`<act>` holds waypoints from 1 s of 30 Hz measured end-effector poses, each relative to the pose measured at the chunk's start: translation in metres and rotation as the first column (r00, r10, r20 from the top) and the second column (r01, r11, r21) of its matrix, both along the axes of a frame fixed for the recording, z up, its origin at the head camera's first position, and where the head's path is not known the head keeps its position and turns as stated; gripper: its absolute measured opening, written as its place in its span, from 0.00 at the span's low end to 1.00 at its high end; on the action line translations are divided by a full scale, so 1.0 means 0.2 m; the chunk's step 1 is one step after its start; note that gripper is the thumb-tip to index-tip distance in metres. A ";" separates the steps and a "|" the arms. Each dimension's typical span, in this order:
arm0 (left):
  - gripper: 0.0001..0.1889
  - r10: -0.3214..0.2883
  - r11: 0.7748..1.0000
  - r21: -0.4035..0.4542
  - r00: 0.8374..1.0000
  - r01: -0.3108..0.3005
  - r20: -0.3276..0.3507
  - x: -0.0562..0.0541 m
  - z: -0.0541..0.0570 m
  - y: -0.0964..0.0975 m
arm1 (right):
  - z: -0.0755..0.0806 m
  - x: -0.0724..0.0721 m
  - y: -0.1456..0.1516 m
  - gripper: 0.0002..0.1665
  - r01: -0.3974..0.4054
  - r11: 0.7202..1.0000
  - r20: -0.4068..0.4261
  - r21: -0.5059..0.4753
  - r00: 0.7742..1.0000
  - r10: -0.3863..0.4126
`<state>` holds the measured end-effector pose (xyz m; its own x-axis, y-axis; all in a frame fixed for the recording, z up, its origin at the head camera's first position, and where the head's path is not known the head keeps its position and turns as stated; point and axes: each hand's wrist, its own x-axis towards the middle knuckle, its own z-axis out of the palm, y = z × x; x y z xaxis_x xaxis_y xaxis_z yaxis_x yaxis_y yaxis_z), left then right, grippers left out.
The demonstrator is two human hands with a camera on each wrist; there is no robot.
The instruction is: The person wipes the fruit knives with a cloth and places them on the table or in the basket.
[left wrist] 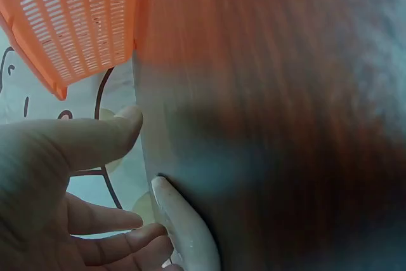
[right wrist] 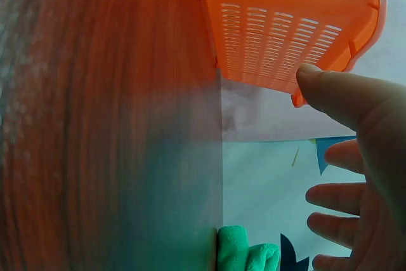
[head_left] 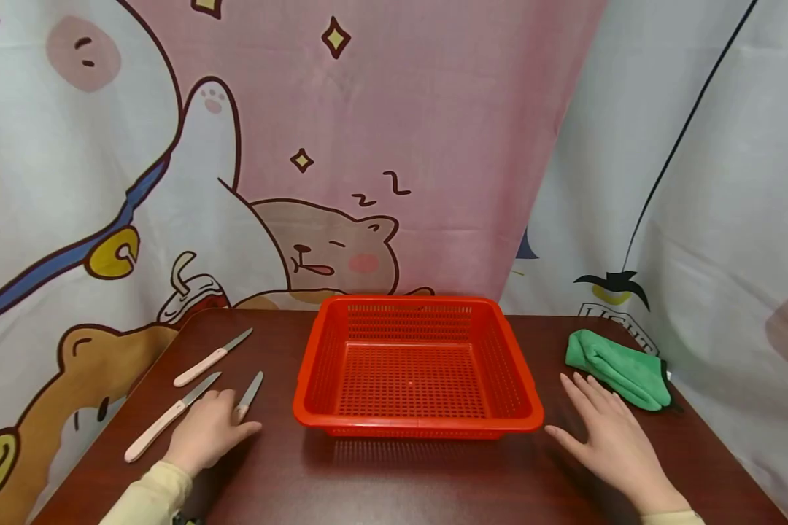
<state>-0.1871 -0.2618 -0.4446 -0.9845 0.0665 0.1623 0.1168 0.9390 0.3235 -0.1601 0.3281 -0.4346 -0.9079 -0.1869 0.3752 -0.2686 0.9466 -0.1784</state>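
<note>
My left hand (head_left: pixel 206 430) hovers low at the left of the table with thumb spread and fingers a little bent. Three paring knives with pale handles lie around it: a far knife (head_left: pixel 200 366), a near-left knife (head_left: pixel 160 429), and a third knife (head_left: pixel 251 392) whose handle the hand partly hides. In the left wrist view, a pale handle (left wrist: pixel 187 226) lies by the fingertips; whether they touch it I cannot tell. My right hand (head_left: pixel 607 437), fingers straight and holding nothing, is between the red plastic basket (head_left: pixel 420 423) and a folded green cloth (head_left: pixel 620 368).
The perforated basket stands at the middle of the dark brown wooden table (head_left: pixel 394 481), with nothing visible inside. Behind the table hangs a cartoon-printed curtain (head_left: pixel 433 146), close against the table's far edge and sides.
</note>
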 end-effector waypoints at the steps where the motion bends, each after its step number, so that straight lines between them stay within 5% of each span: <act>1: 0.25 0.000 1.000 0.002 1.000 0.000 0.004 0.00 0.00 0.00 | 0.00 0.00 0.00 0.52 0.001 1.000 0.005 0.000 1.000 -0.001; 10: 0.23 0.013 1.000 -0.006 0.999 -0.012 0.050 -0.01 -0.01 -0.01 | 0.01 -0.01 -0.01 0.53 0.028 1.000 0.092 0.008 0.995 -0.028; 30: 0.19 0.056 0.998 -0.020 0.995 -0.055 0.086 -0.03 -0.03 0.00 | -0.01 -0.01 0.01 0.52 0.027 1.000 0.091 0.009 0.995 -0.028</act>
